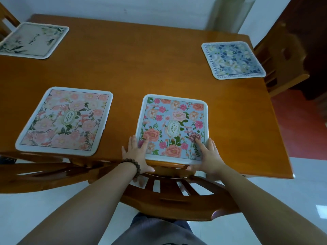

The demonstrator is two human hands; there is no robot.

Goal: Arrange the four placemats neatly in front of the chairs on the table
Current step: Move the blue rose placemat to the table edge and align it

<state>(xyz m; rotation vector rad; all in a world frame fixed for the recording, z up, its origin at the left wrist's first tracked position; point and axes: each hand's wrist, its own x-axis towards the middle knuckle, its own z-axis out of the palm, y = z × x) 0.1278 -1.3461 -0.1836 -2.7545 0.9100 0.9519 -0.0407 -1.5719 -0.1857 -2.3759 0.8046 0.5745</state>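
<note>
Two hands frame a blue flowered placemat at the near edge of a wooden table.

The left hand [137,156], a bead bracelet [134,167] at its wrist, lies flat with straight fingers along the left side of the blue flowered placemat [172,129], thumb on the table's front edge; the right hand [206,156] mirrors it on the right side, fingers spread, the forefinger resting on a printed rose. The mat sits squarely before a wooden chair [169,193] tucked under the table [159,68]. To its left, apart, lies a pink flowered placemat [65,121] before a second chair [44,172]. A pale leafy placemat [33,40] rests at the far left corner, and a blue-and-white placemat [233,60] near the right edge beside a third chair [281,55].
</note>
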